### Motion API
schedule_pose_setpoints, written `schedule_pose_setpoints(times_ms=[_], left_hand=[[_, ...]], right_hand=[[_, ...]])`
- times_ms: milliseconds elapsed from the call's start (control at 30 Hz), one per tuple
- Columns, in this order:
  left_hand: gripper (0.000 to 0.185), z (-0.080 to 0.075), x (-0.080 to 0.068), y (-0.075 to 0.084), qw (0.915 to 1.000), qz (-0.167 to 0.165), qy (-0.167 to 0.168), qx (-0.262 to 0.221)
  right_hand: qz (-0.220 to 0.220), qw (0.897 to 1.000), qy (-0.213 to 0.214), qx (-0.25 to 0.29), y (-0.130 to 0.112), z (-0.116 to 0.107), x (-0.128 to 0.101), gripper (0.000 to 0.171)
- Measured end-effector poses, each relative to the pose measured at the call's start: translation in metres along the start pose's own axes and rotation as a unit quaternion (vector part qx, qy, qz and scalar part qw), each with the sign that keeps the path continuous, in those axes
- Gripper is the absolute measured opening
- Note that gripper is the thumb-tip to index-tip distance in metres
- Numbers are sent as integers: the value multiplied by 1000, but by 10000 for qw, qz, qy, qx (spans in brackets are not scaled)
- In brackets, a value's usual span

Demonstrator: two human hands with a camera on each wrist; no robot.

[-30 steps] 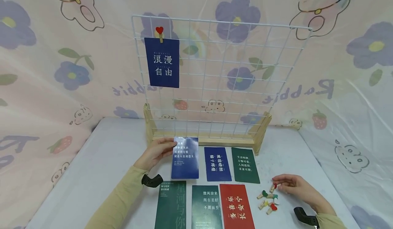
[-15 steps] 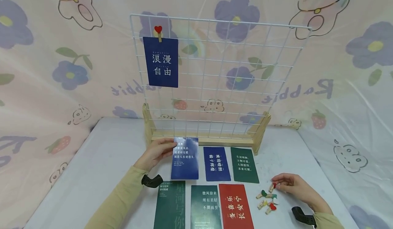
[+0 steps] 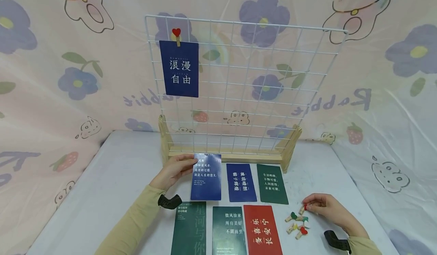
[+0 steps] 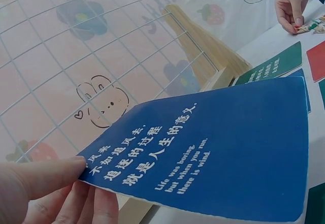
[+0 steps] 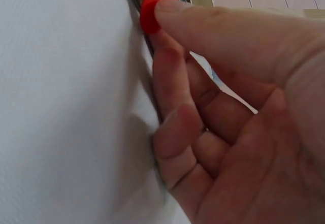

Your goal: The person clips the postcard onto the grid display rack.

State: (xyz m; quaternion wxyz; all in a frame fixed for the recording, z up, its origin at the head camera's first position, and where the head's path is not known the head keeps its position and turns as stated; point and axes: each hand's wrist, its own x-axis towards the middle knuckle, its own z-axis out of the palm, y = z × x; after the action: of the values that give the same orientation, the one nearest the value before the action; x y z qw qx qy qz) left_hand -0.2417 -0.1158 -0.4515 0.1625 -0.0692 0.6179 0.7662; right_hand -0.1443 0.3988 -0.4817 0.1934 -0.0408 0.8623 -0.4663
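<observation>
The left hand [image 3: 172, 170] pinches the corner of a dark blue printed card [image 3: 206, 176], lifted just before the white wire grid panel [image 3: 239, 88] standing at the desk's far edge. Near the desk's right edge, the right hand [image 3: 327, 208] pinches a small wooden clip with a red heart [image 3: 302, 208] beside three loose clips [image 3: 296, 224]. Five more cards [image 3: 259, 224] lie between the hands.

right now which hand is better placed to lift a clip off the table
The right hand. Its fingertips already pinch a small wooden clip with a red heart beside the other loose clips, while the left hand is across the table, holding the corner of a dark blue card.
</observation>
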Motion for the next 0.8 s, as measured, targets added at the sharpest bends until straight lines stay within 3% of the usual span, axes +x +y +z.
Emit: schedule_pose_setpoints(times_ms=[800], left_hand=[[37, 0, -3, 0, 9999, 33, -166, 31]], right_hand=[[-65, 9999, -59, -118, -2, -1, -2, 27]])
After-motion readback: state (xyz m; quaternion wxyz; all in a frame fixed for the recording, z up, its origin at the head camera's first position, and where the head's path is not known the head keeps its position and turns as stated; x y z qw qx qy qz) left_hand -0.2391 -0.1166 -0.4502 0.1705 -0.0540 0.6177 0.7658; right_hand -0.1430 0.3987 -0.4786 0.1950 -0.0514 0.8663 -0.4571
